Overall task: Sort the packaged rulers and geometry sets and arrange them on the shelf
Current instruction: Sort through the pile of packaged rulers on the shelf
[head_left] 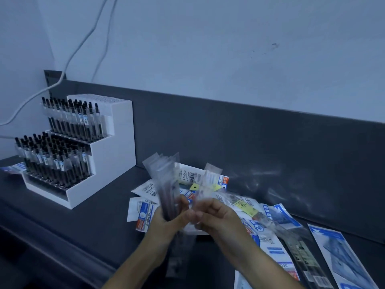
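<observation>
Clear-sleeved rulers (166, 184) gripped in left hand (166, 217), right hand (212, 213) pinching another sleeve (208, 184); geometry sets (270, 243) lie unsorted lower right, sorting early.

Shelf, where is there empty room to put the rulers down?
Free: the bare shelf between the white pen stand and the geometry packets, running forward to the near edge. Crowded: under the left hand, gripping the ruler bundle, and the right hand, pinching a clear packet, and rightward, where long packets lie up to the back panel.
</observation>
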`<action>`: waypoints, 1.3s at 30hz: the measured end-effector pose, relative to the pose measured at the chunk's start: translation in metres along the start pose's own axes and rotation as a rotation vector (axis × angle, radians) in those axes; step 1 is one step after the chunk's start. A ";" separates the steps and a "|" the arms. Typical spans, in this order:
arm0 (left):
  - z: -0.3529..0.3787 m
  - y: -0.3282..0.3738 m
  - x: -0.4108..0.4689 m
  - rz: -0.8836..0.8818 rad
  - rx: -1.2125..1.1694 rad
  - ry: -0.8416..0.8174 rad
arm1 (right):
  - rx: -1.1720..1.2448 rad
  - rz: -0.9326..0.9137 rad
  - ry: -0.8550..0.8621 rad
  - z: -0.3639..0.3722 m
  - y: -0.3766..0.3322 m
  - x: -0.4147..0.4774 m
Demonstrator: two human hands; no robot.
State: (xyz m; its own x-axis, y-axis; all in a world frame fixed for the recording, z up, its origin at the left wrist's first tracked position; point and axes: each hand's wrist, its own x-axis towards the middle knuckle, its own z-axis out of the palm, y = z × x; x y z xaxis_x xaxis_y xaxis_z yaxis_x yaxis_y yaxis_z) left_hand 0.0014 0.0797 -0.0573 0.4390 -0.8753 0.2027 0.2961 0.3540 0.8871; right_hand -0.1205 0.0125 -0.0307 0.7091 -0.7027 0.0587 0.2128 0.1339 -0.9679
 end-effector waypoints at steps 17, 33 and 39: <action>0.017 0.005 0.002 -0.208 -0.026 0.028 | -1.559 -1.474 -0.187 -0.015 0.030 0.006; 0.023 0.007 0.014 -0.104 -0.023 0.262 | -0.653 0.018 -0.027 -0.019 0.021 -0.018; 0.033 0.007 0.012 -0.047 0.066 0.215 | -0.470 0.105 -0.116 -0.021 0.013 -0.016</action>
State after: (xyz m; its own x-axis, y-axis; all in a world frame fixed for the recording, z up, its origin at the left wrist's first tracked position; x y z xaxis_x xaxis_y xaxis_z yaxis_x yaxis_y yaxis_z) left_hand -0.0186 0.0607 -0.0346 0.5986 -0.7976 0.0742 0.2670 0.2860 0.9203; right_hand -0.1436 0.0106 -0.0494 0.7862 -0.6164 -0.0437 -0.1708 -0.1487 -0.9740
